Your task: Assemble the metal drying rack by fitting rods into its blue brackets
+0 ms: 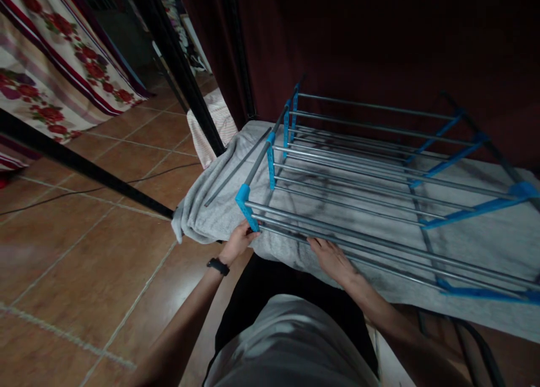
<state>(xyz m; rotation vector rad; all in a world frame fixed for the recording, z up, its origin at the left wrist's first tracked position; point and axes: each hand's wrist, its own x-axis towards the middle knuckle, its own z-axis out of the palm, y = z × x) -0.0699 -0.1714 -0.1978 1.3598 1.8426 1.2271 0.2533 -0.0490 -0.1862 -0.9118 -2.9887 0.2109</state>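
A rack of grey metal tubes (346, 229) with blue plastic brackets lies across a grey blanket (476, 252) in front of me. My left hand (239, 242) is closed at the lower end of the near left blue bracket (244, 204); its fingertips are partly hidden there. Farther right along the near side, my right hand (333, 259) has its fingers curled at the lower tubes, their tips partly hidden. A loose thin grey tube (238, 166) rests on the blanket left of the rack.
Black metal posts (185, 77) and a slanting black bar (93, 170) stand at the left. A cable (139, 180) crosses the tiled floor (84, 252). Behind the rack hangs a dark red curtain (358, 44); a flowered curtain (63, 61) hangs at the far left.
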